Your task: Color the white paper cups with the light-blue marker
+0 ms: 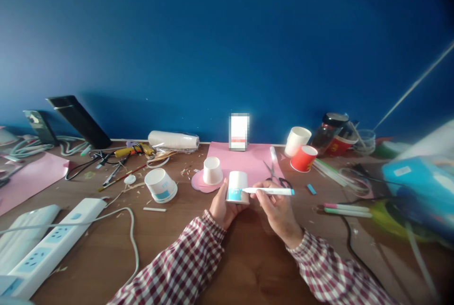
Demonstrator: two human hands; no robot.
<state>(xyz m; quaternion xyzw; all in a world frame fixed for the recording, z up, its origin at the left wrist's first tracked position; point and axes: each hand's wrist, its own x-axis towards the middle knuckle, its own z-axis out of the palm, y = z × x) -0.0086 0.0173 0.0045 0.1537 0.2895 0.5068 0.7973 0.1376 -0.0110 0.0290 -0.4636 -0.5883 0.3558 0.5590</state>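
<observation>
My left hand (222, 206) is closed around the lower part of a white paper cup (237, 181) that is turned bottom up, with a blue patch on its side. In my right hand (275, 210) is a white marker pen (271, 191) with a blue end, held nearly level. Its tip is at the blue patch; whether it touches cannot be made out. Just behind sits a small white cup (212, 171), upside down on a pink paper cutout (198, 183). Scissors (273, 175) lie beyond my right hand on a pink sheet (236, 158).
Another white cup (159, 186) stands to the left, near a power strip (58, 243) with its cord. A red cup (304, 158), markers (347, 210) and a dark-lidded jar (328, 132) are on the right. A blurred screen (239, 131) stands against the wall.
</observation>
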